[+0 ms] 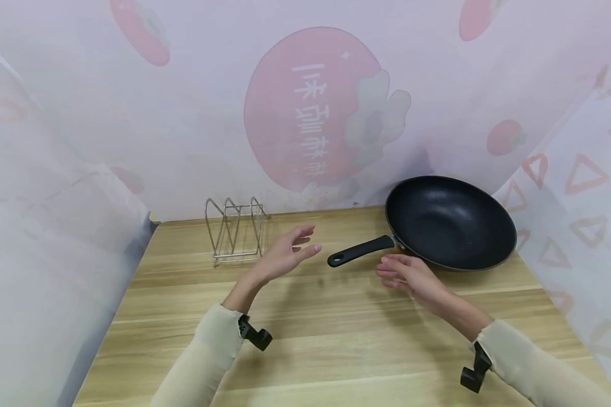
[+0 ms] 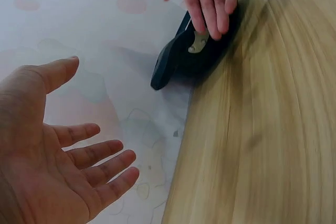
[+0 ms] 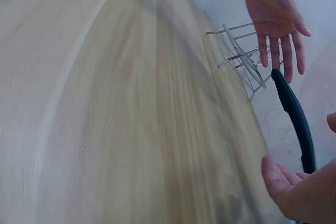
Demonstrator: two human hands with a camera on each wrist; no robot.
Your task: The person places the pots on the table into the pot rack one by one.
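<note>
A black frying pan lies on the wooden table at the back right, its black handle pointing left toward the middle. My left hand hovers open just left of the handle's end, fingers spread, holding nothing. My right hand is open too, just in front of where the handle joins the pan, touching nothing that I can see. In the left wrist view my left hand shows its open palm, with the pan beyond. The right wrist view shows the handle between both hands.
A small metal wire rack stands at the back of the table, left of my left hand; it also shows as the rack in the right wrist view. Pale printed cloth walls in the table on three sides.
</note>
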